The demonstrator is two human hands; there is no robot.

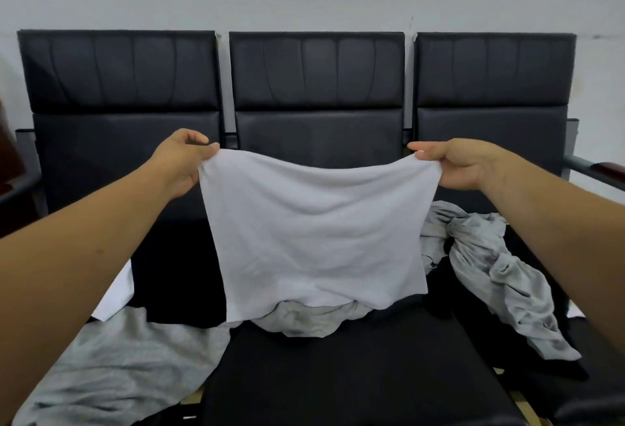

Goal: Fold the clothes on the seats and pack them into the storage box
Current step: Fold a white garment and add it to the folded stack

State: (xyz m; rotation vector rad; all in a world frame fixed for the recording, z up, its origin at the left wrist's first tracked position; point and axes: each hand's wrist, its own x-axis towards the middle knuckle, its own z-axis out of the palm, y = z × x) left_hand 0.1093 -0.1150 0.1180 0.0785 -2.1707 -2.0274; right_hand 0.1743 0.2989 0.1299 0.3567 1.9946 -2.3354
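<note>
A white garment (318,229) hangs spread out in the air in front of the middle seat. My left hand (184,161) pinches its top left corner and my right hand (463,163) pinches its top right corner. Its lower edge reaches down to a crumpled grey garment (311,319) on the middle seat. Another grey garment (504,266) lies bunched across the right seat, and a flat grey one (125,364) spreads over the left seat's front. A black garment (179,276) lies on the left seat behind it. No storage box is in view.
Three black padded seats (318,87) stand in a row against a pale wall. A metal armrest with a dark red pad (598,168) juts out at the right. A white piece (115,293) shows under my left forearm.
</note>
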